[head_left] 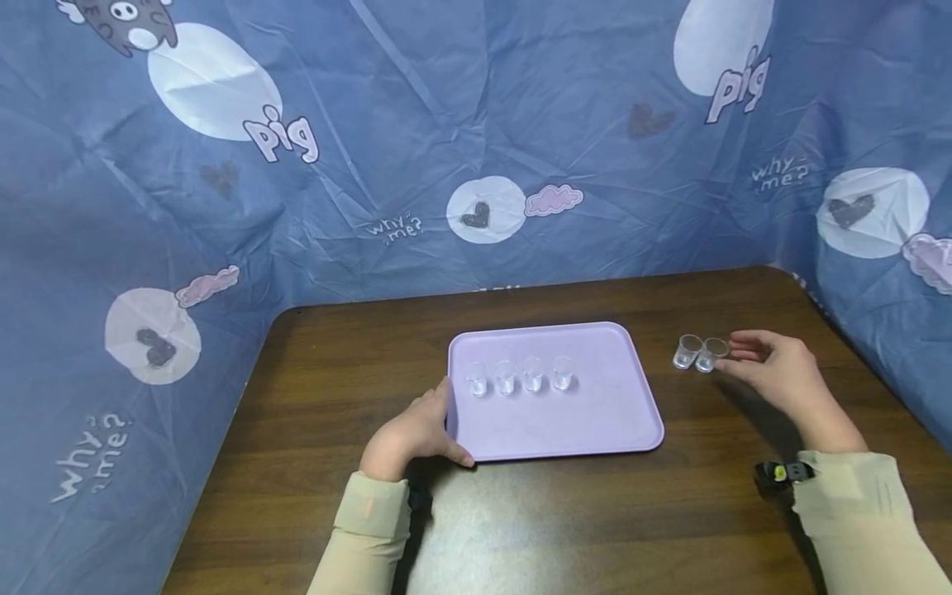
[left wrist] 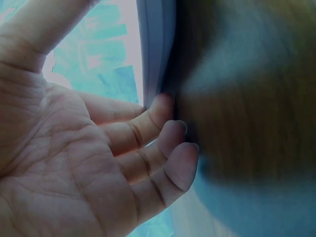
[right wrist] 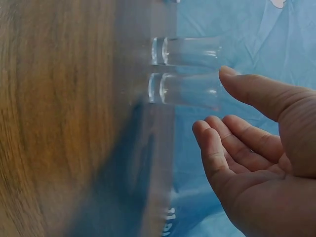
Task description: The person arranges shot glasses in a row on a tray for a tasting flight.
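A lilac tray [head_left: 550,426] lies on the wooden table with several small clear shot glasses [head_left: 533,376] standing in a row on it. My left hand [head_left: 412,430] rests at its left edge, the thumb by the front corner. In the left wrist view, loosely bent fingers [left wrist: 180,168] touch the rim. Right of the tray, two more shot glasses stand upright side by side, a left one [head_left: 687,353] and a right one [head_left: 711,355]. Beside the right one is my right hand [head_left: 777,372]. The right wrist view shows its thumb and fingers [right wrist: 213,148] spread apart with nothing held.
The brown table [head_left: 335,372] has a rounded back edge. Blue printed fabric [head_left: 387,124] hangs behind it and along both sides. A dark wrist strap [head_left: 781,475] is worn by the right cuff.
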Available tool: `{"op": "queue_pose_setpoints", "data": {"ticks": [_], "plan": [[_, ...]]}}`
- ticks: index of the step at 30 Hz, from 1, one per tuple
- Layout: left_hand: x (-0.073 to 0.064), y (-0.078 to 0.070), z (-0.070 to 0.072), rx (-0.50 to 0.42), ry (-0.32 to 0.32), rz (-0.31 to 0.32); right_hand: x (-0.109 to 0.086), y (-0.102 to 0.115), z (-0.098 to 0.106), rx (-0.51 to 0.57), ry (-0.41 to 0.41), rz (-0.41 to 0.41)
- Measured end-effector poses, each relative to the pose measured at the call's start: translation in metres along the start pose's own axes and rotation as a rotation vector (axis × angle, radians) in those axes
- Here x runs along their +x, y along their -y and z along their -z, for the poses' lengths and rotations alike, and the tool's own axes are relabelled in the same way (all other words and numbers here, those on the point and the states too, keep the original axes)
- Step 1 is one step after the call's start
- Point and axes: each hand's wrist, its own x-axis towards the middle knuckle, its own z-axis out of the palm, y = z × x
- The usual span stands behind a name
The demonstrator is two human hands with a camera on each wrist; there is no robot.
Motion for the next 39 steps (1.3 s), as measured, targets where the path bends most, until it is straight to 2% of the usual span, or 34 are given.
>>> {"op": "queue_pose_setpoints", "data": {"ticks": [11, 24, 31, 39], "plan": [[0.001, 0.003, 0.001, -0.016, 0.012, -0.005, 0.008, -0.008, -0.010, -0.053, 0.050, -0.035], [0.001, 0.003, 0.002, -0.017, 0.000, -0.025, 0.013, -0.008, -0.017, -0.084, 0.039, -0.030], [0.001, 0.003, 0.002, -0.016, 0.004, -0.013, 0.011, -0.008, -0.015, -0.075, 0.044, -0.027], [0.001, 0.003, 0.002, -0.022, -0.010, -0.039, 0.006, -0.006, -0.006, -0.083, 0.013, -0.025]]}}
